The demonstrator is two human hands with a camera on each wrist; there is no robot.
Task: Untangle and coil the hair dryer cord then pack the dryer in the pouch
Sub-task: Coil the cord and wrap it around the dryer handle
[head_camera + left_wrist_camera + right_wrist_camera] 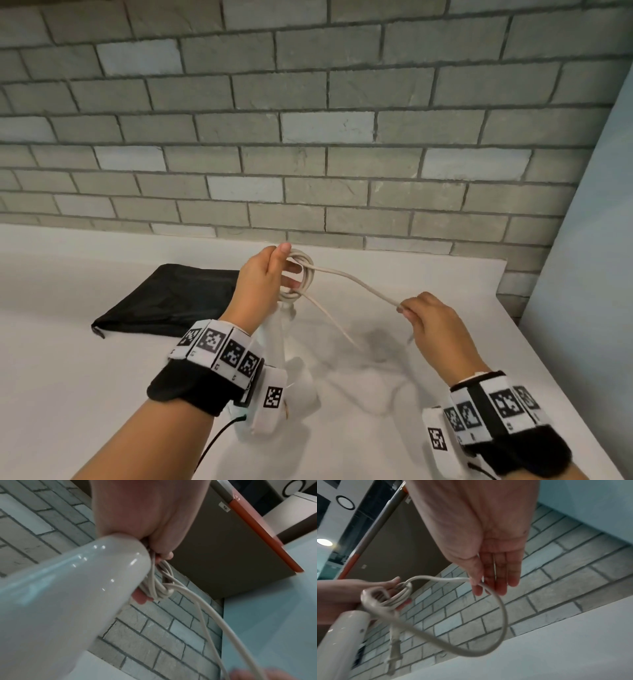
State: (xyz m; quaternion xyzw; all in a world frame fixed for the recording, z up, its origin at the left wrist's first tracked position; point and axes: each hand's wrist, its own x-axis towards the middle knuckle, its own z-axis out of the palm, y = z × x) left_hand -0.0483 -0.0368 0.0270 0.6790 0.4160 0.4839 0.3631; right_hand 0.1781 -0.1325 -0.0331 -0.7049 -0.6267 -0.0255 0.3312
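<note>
Left hand (263, 274) raised above the white table (445, 359), fingers curled through a bundle of cream cord (303, 274) loops, thumb up over the top of the coil. Several turns stacked in that grip, seen bunched against the fingertips (141, 599) in the left wrist view. Same hand also against the upper end of the white hair dryer (274, 342); glossy dryer body (68, 588) hangs down and back from the grip toward the wrist, clear of the table as far as the head view shows. Whether the fingers wrap the dryer itself or only the cord: cannot tell.

Right hand (431, 318) off to the right of the coil and lower, pinching one strand of cord between thumb and forefinger; remaining fingers (513, 574) nearly straight, hanging loose. Cord (488, 649) runs from the coil in a shallow arc to that pinch, then sags below it in a wide loop back toward the left hand. Second strand drops from the coil down toward the table between the two hands. Plug end (394, 650) dangles just below the left grip, beside the dryer body (342, 635), blurred.

Black pouch (164, 301) flat on the table, left of and beyond the left hand, not touched. Grey brick wall (308, 137) behind the far table edge.
</note>
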